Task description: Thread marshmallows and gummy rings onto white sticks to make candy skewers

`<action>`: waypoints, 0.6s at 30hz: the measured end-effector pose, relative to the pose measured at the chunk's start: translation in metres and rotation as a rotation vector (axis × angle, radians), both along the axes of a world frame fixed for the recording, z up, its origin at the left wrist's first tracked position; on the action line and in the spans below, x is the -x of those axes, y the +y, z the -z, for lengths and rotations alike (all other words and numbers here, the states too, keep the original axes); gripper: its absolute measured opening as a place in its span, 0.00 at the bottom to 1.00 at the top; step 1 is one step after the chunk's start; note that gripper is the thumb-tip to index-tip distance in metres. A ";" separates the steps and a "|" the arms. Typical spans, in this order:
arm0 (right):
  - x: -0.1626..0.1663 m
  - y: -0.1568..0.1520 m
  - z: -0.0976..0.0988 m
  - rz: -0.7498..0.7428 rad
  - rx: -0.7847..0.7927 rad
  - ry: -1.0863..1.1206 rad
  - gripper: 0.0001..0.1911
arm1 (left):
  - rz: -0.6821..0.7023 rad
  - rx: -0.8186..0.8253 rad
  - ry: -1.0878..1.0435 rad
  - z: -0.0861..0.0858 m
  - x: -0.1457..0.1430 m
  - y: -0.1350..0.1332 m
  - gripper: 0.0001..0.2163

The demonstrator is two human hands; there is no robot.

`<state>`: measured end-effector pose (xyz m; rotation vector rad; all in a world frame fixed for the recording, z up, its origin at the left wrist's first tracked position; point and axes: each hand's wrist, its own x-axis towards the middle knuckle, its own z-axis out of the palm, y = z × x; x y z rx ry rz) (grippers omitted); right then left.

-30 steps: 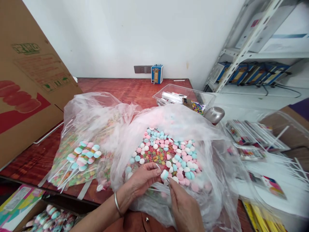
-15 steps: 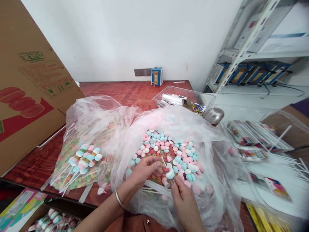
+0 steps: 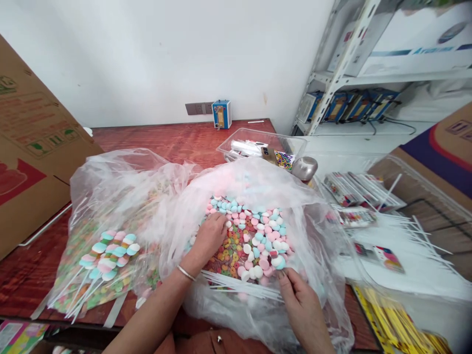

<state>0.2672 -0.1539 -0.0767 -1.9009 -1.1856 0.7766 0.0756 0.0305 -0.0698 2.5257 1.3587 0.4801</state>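
My left hand [image 3: 211, 235] reaches into the left side of an opened clear plastic bag [image 3: 254, 182], its fingers bent together among pink, blue and white marshmallows [image 3: 271, 231]; what the fingertips hold is hidden. Coloured ring gummies [image 3: 231, 248] lie beside that hand. At the bag's front right, my right hand [image 3: 300, 300] pinches a marshmallow skewer [image 3: 278, 259] between thumb and fingers. A blue-and-white marshmallow and a red gummy piece show at its top; its stick is hidden. White sticks [image 3: 243, 286] lie across the bag's front between my hands.
Several marshmallow skewers [image 3: 110, 255] lie on another gummy bag [image 3: 92, 216] to the left. A clear tray [image 3: 298, 142] with a metal scoop [image 3: 305, 168] stands behind. At right are a bin with packets [image 3: 350, 189] and yellow strips [image 3: 401, 319]; a cardboard box [image 3: 33, 132] is at left.
My left hand has left the skewer and moved left and up into the marshmallows. My right hand, still on the skewer, has shifted right and lower. The view has turned slightly right.
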 end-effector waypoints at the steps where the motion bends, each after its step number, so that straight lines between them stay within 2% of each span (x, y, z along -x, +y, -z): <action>1: 0.000 -0.001 0.001 0.004 -0.003 -0.003 0.20 | 0.014 0.040 -0.037 -0.004 -0.001 -0.005 0.08; 5: 0.002 -0.001 -0.002 -0.019 -0.017 -0.001 0.19 | 0.193 0.268 -0.099 -0.011 -0.008 -0.025 0.11; 8: 0.004 0.002 -0.005 -0.039 -0.027 0.003 0.20 | 0.271 0.313 -0.073 -0.007 -0.018 -0.032 0.15; 11: 0.004 0.002 -0.005 -0.052 -0.029 0.016 0.19 | 0.302 0.324 -0.049 -0.002 -0.024 -0.030 0.16; 14: 0.003 0.001 -0.002 -0.067 -0.018 0.030 0.19 | 0.306 0.356 -0.049 -0.002 -0.027 -0.027 0.12; 18: 0.007 0.002 -0.001 -0.084 -0.042 0.052 0.18 | 0.201 0.365 -0.241 -0.004 -0.028 -0.032 0.11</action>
